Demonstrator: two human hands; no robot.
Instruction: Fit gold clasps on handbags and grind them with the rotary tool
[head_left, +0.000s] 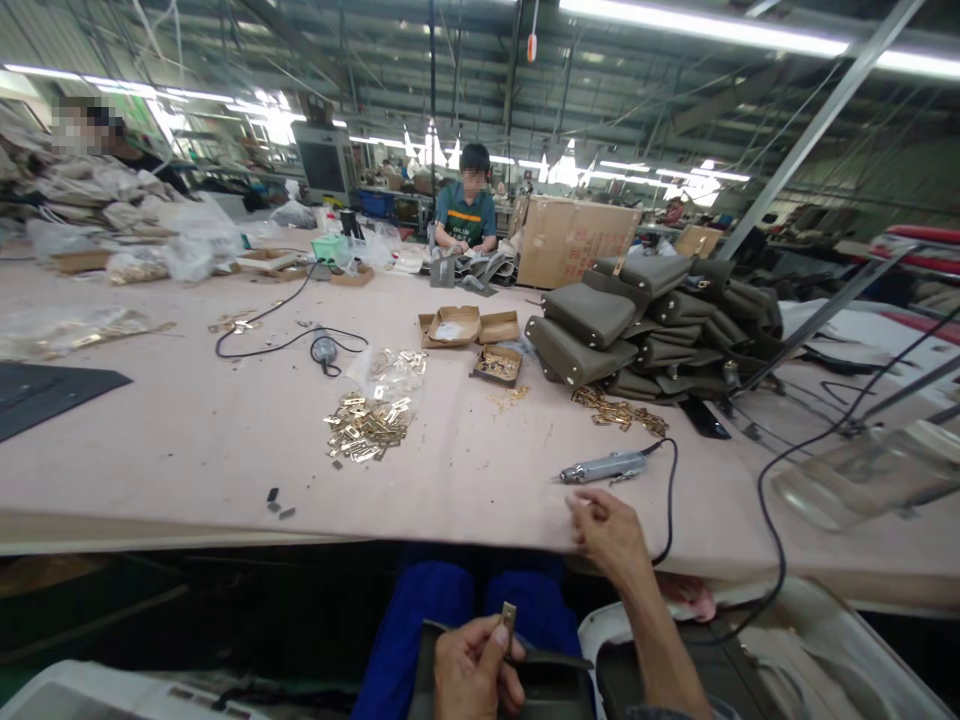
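Over my lap, my left hand [474,668] pinches a small gold metal plate [508,616] upright between thumb and fingers. Just below it, an olive-brown bag piece [553,688] lies across my blue trousers; my hand partly covers it. My right hand [609,532] hovers at the table's front edge, fingers loosely bent and apart, with nothing visible in them. Closest to those fingers lies a grey electric screwdriver [604,468], its black cable running off to the right. A heap of gold metal plates [366,428] rests left of centre on the table.
Olive-brown bags [600,310] are piled at the right, with gold hardware [619,410] and a phone [703,417] before them. Cardboard trays [496,365] hold small parts. A clear jar [862,480] lies at right. A co-worker [469,205] sits opposite beside a large carton [574,240].
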